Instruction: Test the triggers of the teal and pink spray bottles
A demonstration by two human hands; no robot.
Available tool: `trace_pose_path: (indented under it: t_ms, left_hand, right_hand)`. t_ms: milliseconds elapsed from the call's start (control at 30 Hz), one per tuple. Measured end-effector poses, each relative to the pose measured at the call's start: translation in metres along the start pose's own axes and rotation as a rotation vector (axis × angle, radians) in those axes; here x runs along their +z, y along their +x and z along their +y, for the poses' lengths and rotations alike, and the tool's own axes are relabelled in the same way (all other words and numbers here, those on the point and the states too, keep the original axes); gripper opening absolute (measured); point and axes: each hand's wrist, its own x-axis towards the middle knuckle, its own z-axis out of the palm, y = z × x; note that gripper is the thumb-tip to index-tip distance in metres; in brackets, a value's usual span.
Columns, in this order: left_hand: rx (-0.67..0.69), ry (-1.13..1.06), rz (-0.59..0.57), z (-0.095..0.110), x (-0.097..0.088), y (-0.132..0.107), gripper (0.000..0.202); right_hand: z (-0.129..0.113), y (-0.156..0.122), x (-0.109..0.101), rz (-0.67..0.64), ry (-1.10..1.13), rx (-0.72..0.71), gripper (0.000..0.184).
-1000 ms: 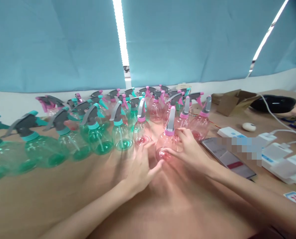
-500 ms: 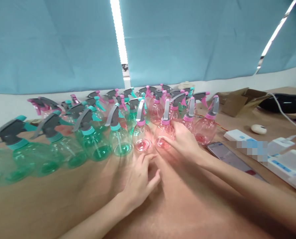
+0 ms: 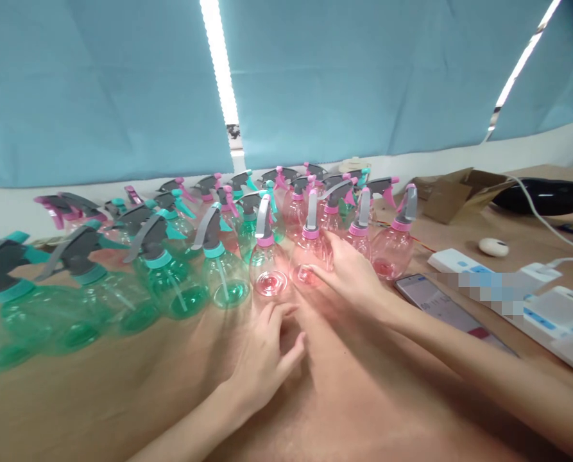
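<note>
My right hand (image 3: 351, 269) is wrapped round the right side of a pink spray bottle (image 3: 305, 256), which stands upright on the brown table (image 3: 344, 398). My left hand (image 3: 271, 346) hovers low in front of the bottles, its fingers curved and apart, with nothing in them. Nearest to it stands another pink spray bottle (image 3: 269, 269). To the left runs a front row of green spray bottles (image 3: 228, 282) with teal collars and grey triggers. Two more pink bottles stand right of the held one, the outer being a pink-collared bottle (image 3: 393, 250).
Further spray bottles crowd behind the front row, below a blue curtain (image 3: 315, 83). On the right lie a phone (image 3: 450, 308), a white power strip (image 3: 498, 301) with plugs, a white mouse (image 3: 493, 248), an open cardboard box (image 3: 464, 196) and a black object (image 3: 541, 196).
The view has shifted a little, so the bottles and hands appear slightly further left. My right hand stays at the same pink bottle, and my left hand keeps its curved pose.
</note>
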Motion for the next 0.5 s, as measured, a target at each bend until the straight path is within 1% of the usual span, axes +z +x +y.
trace_pose_path:
  t_ms: [67, 133, 233, 333, 400, 500]
  left_hand:
    - [-0.016, -0.002, -0.001, 0.0, -0.001, 0.0, 0.027]
    - [-0.022, -0.008, 0.002, -0.001, -0.001, 0.0, 0.028]
    - [-0.024, -0.024, 0.008, -0.002, -0.002, 0.001, 0.026]
    - [-0.032, -0.022, 0.015, -0.002, -0.001, 0.005, 0.024]
    - [-0.042, -0.021, 0.018, -0.003, 0.001, 0.009, 0.024]
    - [-0.053, -0.024, 0.008, -0.001, 0.006, 0.016, 0.023]
  right_hand:
    - [0.002, -0.008, -0.008, 0.027, -0.012, -0.008, 0.063]
    - [0.006, -0.018, -0.019, 0.046, -0.023, -0.001, 0.06]
    - [0.018, -0.029, -0.039, 0.039, -0.009, 0.054, 0.041]
    - [0.032, -0.034, -0.057, 0.04, -0.014, 0.13, 0.022]
    - [0.04, -0.033, -0.065, 0.078, -0.053, 0.141, 0.02]
    - [0.047, -0.027, -0.068, 0.132, -0.108, 0.129, 0.029]
